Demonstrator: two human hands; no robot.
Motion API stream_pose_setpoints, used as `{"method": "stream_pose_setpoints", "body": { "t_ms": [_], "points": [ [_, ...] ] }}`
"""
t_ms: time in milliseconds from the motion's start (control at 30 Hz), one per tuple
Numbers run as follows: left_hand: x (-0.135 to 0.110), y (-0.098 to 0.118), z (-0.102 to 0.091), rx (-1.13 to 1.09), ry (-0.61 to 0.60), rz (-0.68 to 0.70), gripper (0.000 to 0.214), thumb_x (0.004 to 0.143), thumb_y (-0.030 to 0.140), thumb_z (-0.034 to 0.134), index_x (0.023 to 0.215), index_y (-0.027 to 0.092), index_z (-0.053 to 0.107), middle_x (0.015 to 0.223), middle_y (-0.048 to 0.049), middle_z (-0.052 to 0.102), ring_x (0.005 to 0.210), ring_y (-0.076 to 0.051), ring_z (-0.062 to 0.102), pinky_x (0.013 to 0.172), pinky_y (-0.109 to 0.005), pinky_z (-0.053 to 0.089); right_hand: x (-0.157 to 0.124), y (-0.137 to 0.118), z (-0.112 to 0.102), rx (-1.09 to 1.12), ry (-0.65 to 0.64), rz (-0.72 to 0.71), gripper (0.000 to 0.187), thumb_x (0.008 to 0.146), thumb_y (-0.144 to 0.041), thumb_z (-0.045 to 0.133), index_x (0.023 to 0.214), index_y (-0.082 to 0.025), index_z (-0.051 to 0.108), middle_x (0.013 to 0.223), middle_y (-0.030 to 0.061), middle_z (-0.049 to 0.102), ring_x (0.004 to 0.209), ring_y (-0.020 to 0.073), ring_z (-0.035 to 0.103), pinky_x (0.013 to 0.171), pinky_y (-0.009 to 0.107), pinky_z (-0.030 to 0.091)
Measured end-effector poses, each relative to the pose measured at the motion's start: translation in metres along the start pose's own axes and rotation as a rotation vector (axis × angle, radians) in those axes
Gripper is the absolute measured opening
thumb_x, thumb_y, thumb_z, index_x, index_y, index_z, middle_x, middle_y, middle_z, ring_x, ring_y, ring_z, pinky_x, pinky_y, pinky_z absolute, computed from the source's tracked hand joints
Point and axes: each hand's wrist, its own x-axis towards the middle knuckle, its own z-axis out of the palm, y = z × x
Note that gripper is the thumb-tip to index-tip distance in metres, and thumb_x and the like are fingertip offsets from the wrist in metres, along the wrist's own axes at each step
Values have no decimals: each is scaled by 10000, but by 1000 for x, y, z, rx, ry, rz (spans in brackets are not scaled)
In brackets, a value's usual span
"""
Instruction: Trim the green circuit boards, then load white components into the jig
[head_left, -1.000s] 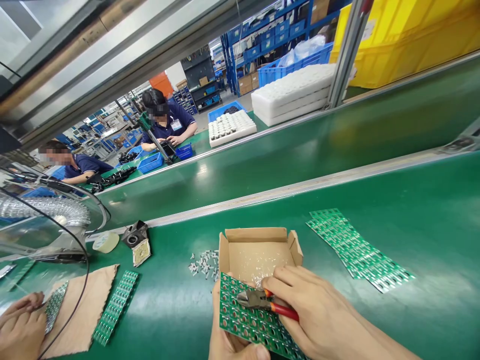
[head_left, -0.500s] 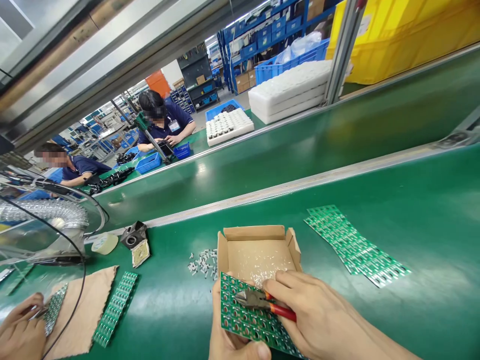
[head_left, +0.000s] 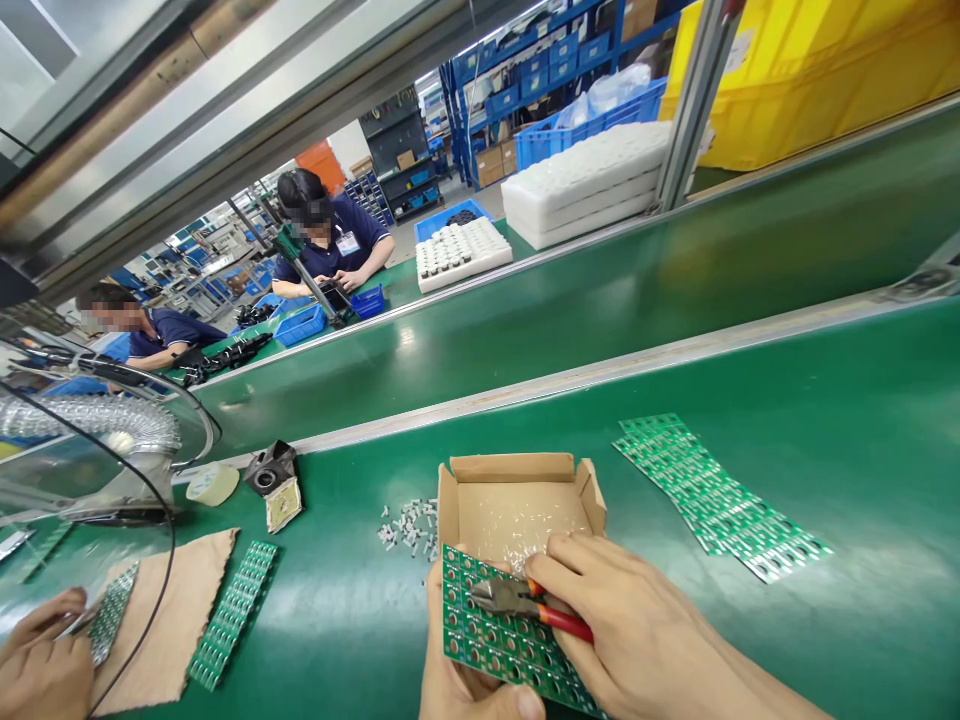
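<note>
My left hand [head_left: 465, 680] grips a green circuit board panel [head_left: 495, 640] from below, thumb over its near edge. My right hand [head_left: 637, 630] is closed on red-handled cutters [head_left: 525, 603], whose jaws rest on the panel's upper face. Just behind the panel sits an open cardboard box [head_left: 517, 500] holding a scatter of small clear clippings.
Small white parts [head_left: 409, 525] lie left of the box. Stacked green panels [head_left: 716, 505] lie to the right. At far left a co-worker's hand [head_left: 37, 660] holds a board over brown paper [head_left: 169, 615], beside another panel [head_left: 232, 610]. Tape roll [head_left: 211, 484] and fume hose [head_left: 90, 425] stand behind.
Almost nothing: the cutters have shifted very slightly along the panel, and the co-worker's hand at far left has moved a little.
</note>
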Motion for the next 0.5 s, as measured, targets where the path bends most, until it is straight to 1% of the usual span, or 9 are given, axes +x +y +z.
{"method": "stream_pose_setpoints", "body": {
  "t_ms": [67, 167, 333, 400, 500],
  "points": [
    [1, -1, 0, -3, 0, -1, 942, 556, 670, 830, 1399, 429, 486, 1220, -25, 683, 1298, -443, 516, 984, -551, 553, 0, 0, 2, -3, -5, -4, 167, 847, -129, 421, 826, -230, 552, 795, 36, 582, 700, 222, 538, 614, 329, 372],
    [2, -1, 1, -4, 14, 5, 951, 543, 669, 834, 1397, 417, 500, 1174, -28, 700, 1270, -468, 532, 945, -574, 568, -1, 0, 3, -2, -41, 4, 180, 849, -119, 400, 815, -231, 538, 767, 27, 581, 676, 215, 545, 595, 323, 363],
    [3, 1, 1, 10, 35, 18, 992, 518, 697, 818, 1407, 403, 490, 1268, -10, 661, 1303, -491, 489, 959, -592, 558, 0, 1, -5, 6, -63, 13, 167, 843, -117, 407, 780, -224, 518, 769, 31, 579, 657, 204, 536, 582, 319, 358],
    [3, 3, 2, 16, 35, 19, 985, 515, 696, 813, 1400, 400, 498, 1270, -8, 664, 1313, -503, 472, 956, -608, 555, 1, 1, -9, 3, -60, -2, 166, 842, -113, 419, 793, -224, 531, 790, 36, 582, 687, 211, 536, 600, 323, 370],
    [4, 4, 3, 14, 22, 13, 939, 527, 693, 812, 1375, 418, 516, 1256, 3, 671, 1327, -482, 467, 968, -597, 553, 2, 0, -11, 12, -81, -21, 156, 834, -113, 454, 844, -228, 559, 832, 42, 592, 741, 223, 544, 637, 332, 396]
  ]
}}
